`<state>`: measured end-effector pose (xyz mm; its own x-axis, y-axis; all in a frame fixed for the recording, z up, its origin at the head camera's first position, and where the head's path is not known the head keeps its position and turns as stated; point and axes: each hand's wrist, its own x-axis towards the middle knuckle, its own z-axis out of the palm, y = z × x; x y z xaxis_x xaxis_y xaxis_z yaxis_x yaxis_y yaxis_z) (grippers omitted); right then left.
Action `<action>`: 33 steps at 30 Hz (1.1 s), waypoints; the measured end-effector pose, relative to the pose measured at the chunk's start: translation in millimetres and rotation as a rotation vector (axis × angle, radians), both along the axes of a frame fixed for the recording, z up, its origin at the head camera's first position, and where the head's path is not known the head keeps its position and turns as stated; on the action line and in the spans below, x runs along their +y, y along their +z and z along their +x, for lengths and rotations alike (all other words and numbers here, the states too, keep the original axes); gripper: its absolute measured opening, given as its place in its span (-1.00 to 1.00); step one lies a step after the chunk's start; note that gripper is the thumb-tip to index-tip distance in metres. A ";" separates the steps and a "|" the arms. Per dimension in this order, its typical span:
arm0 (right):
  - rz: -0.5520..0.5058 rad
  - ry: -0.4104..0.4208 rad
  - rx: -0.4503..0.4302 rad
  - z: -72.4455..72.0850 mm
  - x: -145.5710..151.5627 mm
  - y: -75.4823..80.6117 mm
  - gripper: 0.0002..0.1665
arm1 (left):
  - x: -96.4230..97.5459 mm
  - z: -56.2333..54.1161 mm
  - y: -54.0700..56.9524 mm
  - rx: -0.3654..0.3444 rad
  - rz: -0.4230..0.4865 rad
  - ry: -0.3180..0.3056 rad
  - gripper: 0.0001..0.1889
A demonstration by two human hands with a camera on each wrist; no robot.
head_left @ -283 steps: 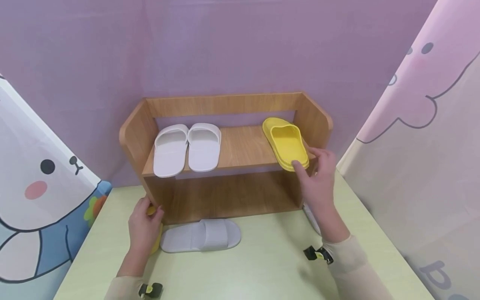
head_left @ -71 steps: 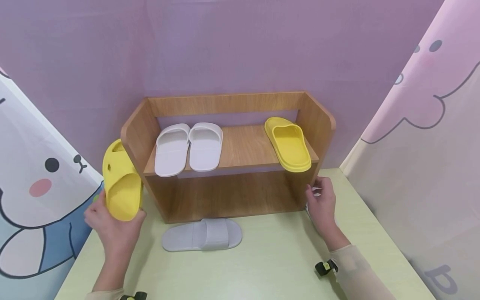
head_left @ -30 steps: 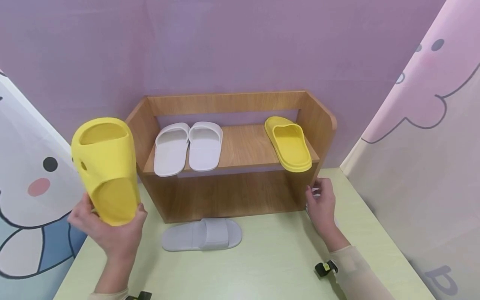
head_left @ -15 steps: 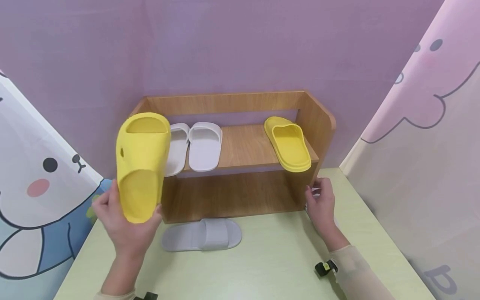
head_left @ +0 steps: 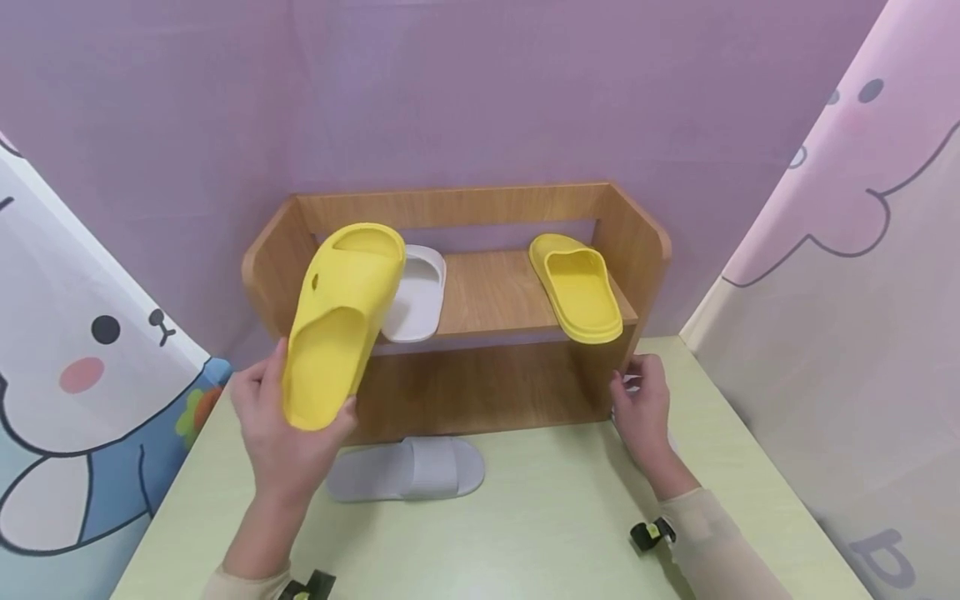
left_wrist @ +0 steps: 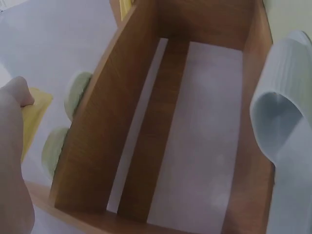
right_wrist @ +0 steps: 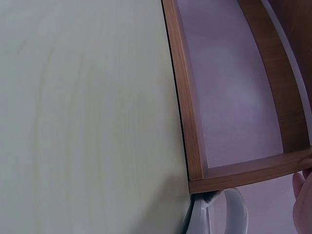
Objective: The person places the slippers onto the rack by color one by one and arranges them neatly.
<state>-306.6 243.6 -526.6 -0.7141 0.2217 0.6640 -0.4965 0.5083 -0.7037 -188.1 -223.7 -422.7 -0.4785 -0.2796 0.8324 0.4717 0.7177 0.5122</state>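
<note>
My left hand [head_left: 288, 442] grips the heel end of a yellow slipper [head_left: 337, 325], held up before the left half of a wooden shoe rack [head_left: 487, 292]. Its toe tilts to the right. On the top shelf sits a white slipper [head_left: 412, 300]; the other white one is hidden behind the held slipper, though both white heels [left_wrist: 78, 95] show in the left wrist view. A second yellow slipper [head_left: 581, 292] stands at the shelf's right end. Loosely curled, my right hand [head_left: 647, 408] rests by the rack's right side panel, apart from the light slipper [right_wrist: 236, 209] there.
A grey slipper [head_left: 420, 469] lies sideways on the pale green table [head_left: 510, 533] before the rack. The lower shelf [head_left: 480, 387] holds nothing visible. A purple cloth [head_left: 480, 100] hangs behind, with printed cloths at both sides.
The left hand has lifted the yellow slipper from beside the rack's left side and carried it rightward across the white slippers. The right hand earlier let go of the other yellow slipper on the shelf.
</note>
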 end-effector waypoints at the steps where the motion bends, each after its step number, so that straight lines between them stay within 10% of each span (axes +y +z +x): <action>1: 0.001 0.000 -0.001 0.0 0.3 0.3 -0.73 | 2.1 -1.3 1.9 -0.005 0.000 -0.003 0.12; 22: 0.003 -0.012 -0.021 1.0 -1.2 1.0 -0.72 | 71.1 -31.6 45.4 -0.155 -0.077 -0.103 0.02; 33: 0.010 -0.018 -0.036 2.5 -0.8 2.0 -0.73 | 113.6 -44.3 62.4 -0.349 -0.087 -0.138 -0.02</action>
<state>-304.1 242.9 -524.7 -0.7335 0.2284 0.6402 -0.4616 0.5240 -0.7158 -232.5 -110.1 -360.3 -0.7652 -0.1287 0.6307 0.3748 0.7076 0.5991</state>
